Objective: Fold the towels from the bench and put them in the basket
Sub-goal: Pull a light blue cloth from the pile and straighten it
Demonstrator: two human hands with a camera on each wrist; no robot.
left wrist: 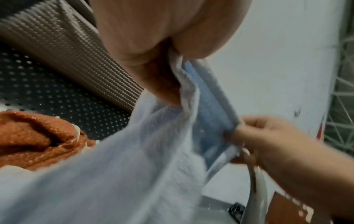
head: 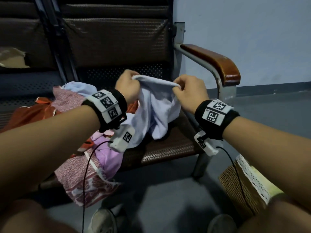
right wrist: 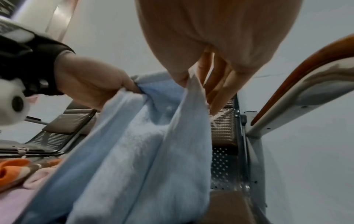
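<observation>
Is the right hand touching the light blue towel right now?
Touching. The head view shows the right hand pinching the top edge of the light blue towel; the right wrist view shows cloth between thumb and fingers.

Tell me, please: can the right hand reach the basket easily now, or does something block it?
Probably yes. The basket stands on the floor just below the right forearm, with nothing between. But the right hand and left hand both pinch the light blue towel, so it is occupied.

Pale blue wall (head: 244, 22) behind; grey floor (head: 168, 190); two shoes (head: 102, 221) below
</observation>
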